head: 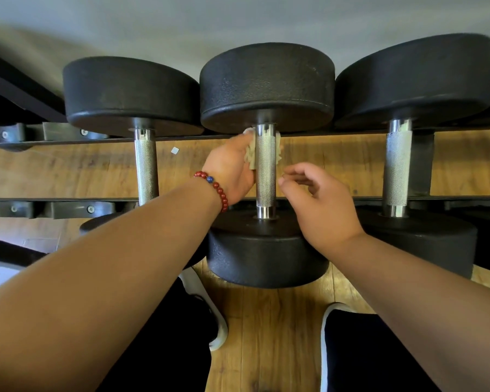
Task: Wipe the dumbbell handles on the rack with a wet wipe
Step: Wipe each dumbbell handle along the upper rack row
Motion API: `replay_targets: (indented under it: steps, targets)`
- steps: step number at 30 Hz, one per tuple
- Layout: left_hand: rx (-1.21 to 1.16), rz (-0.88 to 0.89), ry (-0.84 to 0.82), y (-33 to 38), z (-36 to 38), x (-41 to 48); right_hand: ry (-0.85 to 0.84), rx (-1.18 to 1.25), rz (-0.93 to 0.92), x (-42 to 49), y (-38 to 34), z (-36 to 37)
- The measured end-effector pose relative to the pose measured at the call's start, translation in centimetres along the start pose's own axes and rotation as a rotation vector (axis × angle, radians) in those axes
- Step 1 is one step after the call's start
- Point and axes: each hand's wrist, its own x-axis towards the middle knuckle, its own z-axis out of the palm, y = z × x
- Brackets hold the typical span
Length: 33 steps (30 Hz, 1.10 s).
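Wooden floor [266,335] lies under everything, broadest at 6 o'clock of the view. Black rack [68,141] rails cross from 9 to 3 o'clock and carry three black dumbbells side by side: the left dumbbell [130,94] at 10 o'clock, the middle dumbbell [266,86] at 12 and the right dumbbell [416,77] at 2. Each has a knurled steel bar running toward the person.

The left hand [229,168], reaching in from 8 o'clock, grips the wet wipe [250,154] around the upper part of the middle handle [265,176]; its fingers pass behind the bar, out of sight. The right hand [320,199] hangs at 3 o'clock of that handle, just beside it, fingers loosely curled and holding nothing.

The wipe, pale and crumpled, shows on both sides of the bar, just below the far weight. A red bead bracelet [215,188] circles the left wrist.
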Motion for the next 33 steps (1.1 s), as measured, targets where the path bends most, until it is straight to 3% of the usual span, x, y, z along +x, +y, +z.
replay_targets:
  steps: [5,10,19,25,30,33]
  targets:
    - [0.362,-0.008,0.006,-1.2,-0.6,0.1,0.004,-0.013,-0.002,0.0,0.0,0.0]
    - [0.122,0.064,-0.059,-0.3,-1.3,0.6,-0.013,-0.008,0.007,-0.2,-0.3,-0.1]
    - [0.163,0.110,-0.013,-0.2,-1.2,0.9,-0.017,-0.018,0.008,-0.3,-0.4,-0.2]
    - [0.162,-0.025,-0.044,-1.4,-1.0,0.1,-0.016,-0.001,0.004,-0.2,-0.3,-0.1]
    - [-0.075,-0.015,-0.053,-0.1,0.1,0.3,-0.017,0.006,-0.007,-0.1,-0.3,-0.1]
    - [-0.045,-0.047,-0.044,-0.7,0.2,0.2,-0.018,0.008,-0.010,-0.2,-0.1,-0.2]
